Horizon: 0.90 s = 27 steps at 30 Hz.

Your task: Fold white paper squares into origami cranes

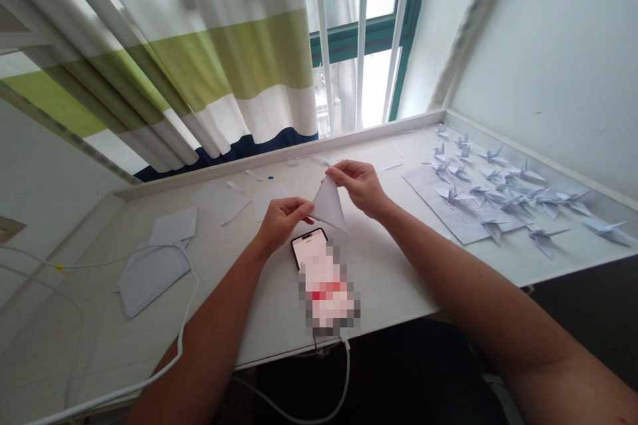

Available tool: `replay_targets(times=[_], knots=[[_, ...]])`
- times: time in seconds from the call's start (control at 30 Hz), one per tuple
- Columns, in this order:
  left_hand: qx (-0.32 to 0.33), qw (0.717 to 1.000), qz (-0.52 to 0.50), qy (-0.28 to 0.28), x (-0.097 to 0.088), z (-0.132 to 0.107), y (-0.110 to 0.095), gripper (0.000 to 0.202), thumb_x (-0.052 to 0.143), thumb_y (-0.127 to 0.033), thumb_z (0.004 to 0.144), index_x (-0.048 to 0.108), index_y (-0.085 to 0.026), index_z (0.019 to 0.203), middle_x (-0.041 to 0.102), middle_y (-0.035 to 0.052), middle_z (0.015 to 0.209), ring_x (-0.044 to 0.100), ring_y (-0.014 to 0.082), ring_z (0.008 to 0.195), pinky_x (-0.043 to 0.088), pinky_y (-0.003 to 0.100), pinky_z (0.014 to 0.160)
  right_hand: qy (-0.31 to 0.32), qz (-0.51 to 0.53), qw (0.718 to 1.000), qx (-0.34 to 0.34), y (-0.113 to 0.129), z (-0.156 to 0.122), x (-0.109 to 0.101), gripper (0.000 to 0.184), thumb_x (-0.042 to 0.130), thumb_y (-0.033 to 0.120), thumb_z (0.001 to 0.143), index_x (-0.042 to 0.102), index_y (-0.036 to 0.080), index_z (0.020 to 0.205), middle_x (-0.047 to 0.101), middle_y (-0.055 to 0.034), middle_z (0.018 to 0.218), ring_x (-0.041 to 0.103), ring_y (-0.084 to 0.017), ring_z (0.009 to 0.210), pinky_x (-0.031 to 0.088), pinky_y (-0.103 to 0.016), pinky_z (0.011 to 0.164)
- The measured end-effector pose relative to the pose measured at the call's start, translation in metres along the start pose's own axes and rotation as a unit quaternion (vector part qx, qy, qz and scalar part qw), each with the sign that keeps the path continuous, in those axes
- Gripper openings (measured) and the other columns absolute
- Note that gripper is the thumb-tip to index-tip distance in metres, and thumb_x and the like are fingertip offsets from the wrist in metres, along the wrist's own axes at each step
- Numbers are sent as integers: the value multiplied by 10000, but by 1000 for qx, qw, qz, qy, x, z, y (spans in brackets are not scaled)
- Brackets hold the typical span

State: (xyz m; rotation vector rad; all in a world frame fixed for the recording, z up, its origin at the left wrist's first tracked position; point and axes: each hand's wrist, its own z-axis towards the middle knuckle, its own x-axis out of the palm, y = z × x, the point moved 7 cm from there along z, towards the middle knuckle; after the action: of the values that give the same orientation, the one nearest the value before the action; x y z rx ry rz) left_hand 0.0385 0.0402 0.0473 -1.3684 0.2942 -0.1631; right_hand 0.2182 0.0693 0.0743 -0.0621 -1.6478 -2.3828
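Through the head camera I have both hands on one piece of folded paper [331,206] — a white triangle held up over the middle of the counter [399,279], just past the far end of the phone [319,259]. My left hand [280,222] pinches its left corner between thumb and fingers; my right hand [363,187] pinches the top corner the same way. I cannot tell whether the paper's lower point touches the counter.

The phone lies face up with its screen lit, most of it blurred into blocks, and a white charging cable [347,372] hangs off the near edge below it. Over on my right, a flock of paper cranes [451,194] is spread out, some resting on a printed sheet [461,220], others directly on the counter. On my left I see a pile of white paper [157,272], with loose sheets [219,202] farther back and paper strips [254,175] near a small blue scrap [270,177]. A long white cord [196,279] loops beside the left forearm. Behind everything — a striped curtain [189,60] and a barred window [383,0].
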Motion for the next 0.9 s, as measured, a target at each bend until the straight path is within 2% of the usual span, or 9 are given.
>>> replay_targets(times=[0.1, 0.2, 0.37, 0.57, 0.7, 0.9], knots=[[1, 1000, -14, 17, 2, 0, 0, 478, 707, -607, 864, 794, -141, 795, 750, 67, 753, 689, 179, 682, 621, 324, 669, 24, -8, 1000, -7, 0, -2, 6, 318, 820, 525, 795, 746, 216, 814, 748, -35, 788, 682, -192, 755, 578, -366, 740], [-9, 1000, -17, 25, 5, 0, -1, 515, 713, -649, 836, 797, -141, 840, 747, 64, 756, 689, 179, 692, 617, 318, 672, 30, -40, 999, -16, 0, -5, 10, 311, 797, 527, 820, 751, 220, 828, 759, -44, 811, 694, -212, 775, 578, -378, 736], [-46, 999, -29, 1, 5, -1, 1, 458, 869, -543, 698, 796, -122, 865, 762, 67, 781, 693, 187, 689, 629, 323, 630, -18, -129, 990, -57, 6, -10, 7, 278, 743, 498, 875, 752, 224, 822, 758, -46, 822, 694, -224, 780, 569, -389, 745], [-60, 998, -27, -8, 8, -2, 1, 392, 860, -494, 732, 814, -136, 883, 763, 55, 766, 683, 172, 675, 592, 284, 607, -22, -181, 980, -82, 9, -13, 14, 225, 704, 420, 906, 746, 215, 824, 765, -42, 828, 692, -203, 784, 568, -369, 756], [-51, 998, -22, -20, 7, -3, 0, 359, 867, -485, 726, 816, -144, 825, 767, 53, 744, 648, 150, 630, 514, 250, 582, -11, -169, 982, -79, 8, -15, 19, 235, 719, 413, 889, 741, 192, 814, 759, -42, 810, 688, -189, 768, 569, -356, 763], [-21, 999, 1, -30, 0, -1, 0, 352, 818, -496, 782, 829, -149, 836, 779, 60, 778, 645, 162, 668, 489, 264, 633, 26, -80, 996, -25, -3, -12, 20, 313, 775, 485, 829, 745, 174, 840, 757, -54, 833, 677, -184, 765, 570, -326, 716]])
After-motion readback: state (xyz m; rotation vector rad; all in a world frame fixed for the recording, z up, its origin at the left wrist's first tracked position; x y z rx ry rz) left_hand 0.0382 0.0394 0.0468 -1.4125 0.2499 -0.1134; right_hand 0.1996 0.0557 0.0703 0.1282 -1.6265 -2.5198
